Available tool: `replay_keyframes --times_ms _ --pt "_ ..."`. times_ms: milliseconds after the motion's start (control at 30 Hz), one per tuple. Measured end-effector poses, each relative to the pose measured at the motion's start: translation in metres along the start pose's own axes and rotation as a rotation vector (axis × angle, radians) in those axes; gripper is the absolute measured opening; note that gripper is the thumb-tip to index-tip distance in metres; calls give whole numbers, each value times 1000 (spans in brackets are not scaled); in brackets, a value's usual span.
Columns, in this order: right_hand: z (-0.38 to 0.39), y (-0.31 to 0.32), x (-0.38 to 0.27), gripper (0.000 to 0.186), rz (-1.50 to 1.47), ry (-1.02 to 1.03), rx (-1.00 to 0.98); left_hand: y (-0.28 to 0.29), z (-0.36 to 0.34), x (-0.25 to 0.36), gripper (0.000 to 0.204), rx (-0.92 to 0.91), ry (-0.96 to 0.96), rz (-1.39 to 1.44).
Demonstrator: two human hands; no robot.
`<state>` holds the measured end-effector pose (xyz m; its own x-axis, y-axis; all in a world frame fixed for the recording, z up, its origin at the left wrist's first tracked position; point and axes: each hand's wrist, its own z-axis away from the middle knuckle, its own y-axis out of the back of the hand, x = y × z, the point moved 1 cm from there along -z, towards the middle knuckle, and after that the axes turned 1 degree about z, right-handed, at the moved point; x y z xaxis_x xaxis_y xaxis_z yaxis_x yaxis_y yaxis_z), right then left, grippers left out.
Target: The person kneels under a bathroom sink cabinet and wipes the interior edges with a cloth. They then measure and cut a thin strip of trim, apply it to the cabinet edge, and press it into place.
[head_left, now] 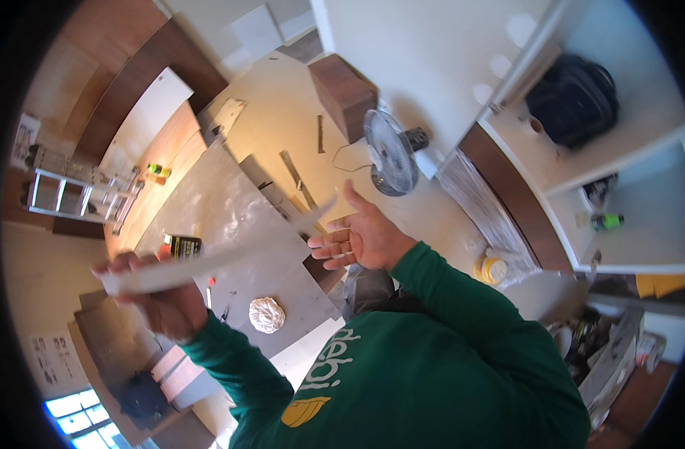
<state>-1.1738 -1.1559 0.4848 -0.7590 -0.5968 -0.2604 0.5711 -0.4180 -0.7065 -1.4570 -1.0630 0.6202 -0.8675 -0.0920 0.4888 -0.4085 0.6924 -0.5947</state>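
Note:
A long, thin white strip (208,263), smeared by motion, spans the space above the grey worktable (230,213). My left hand (163,299) is closed around its near left end. The strip's other end runs toward my right hand (369,238), which has its fingers spread and palm turned up. No firm grip shows there, and I cannot tell whether the fingers touch the strip. Below the strip, a bunched cream cloth-like bundle (267,314) lies on the table. A black can (182,245) stands beyond my left hand, partly covered by the strip.
A standing fan (391,153) and a brown box-shaped cabinet (344,97) stand on the floor beyond the table. At right, open white shelving holds a dark backpack (573,101). A ladder (73,196) is at the far left. A yellow-lidded tub (492,269) sits right of my arm.

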Motion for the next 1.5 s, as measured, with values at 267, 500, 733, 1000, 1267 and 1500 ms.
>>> replay_keyframes --times_ms 267,500,733,1000,1267,1500 --pt "-154 -45 -88 56 281 250 -83 76 46 17 38 359 -57 -88" --pt "-264 -139 -231 53 697 990 113 266 49 -15 47 1456 308 -888" --pt "-373 -221 -345 47 1176 1562 331 337 -180 -101 36 992 437 -1276" --pt "-490 -271 -491 41 1284 1745 311 401 -504 -251 47 135 133 -1568" --pt "-585 -291 -665 45 1475 1655 282 483 -698 -383 34 178 130 -1598" --pt "-645 -297 -801 44 1397 1694 472 545 -824 -480 29 70 99 -1497"
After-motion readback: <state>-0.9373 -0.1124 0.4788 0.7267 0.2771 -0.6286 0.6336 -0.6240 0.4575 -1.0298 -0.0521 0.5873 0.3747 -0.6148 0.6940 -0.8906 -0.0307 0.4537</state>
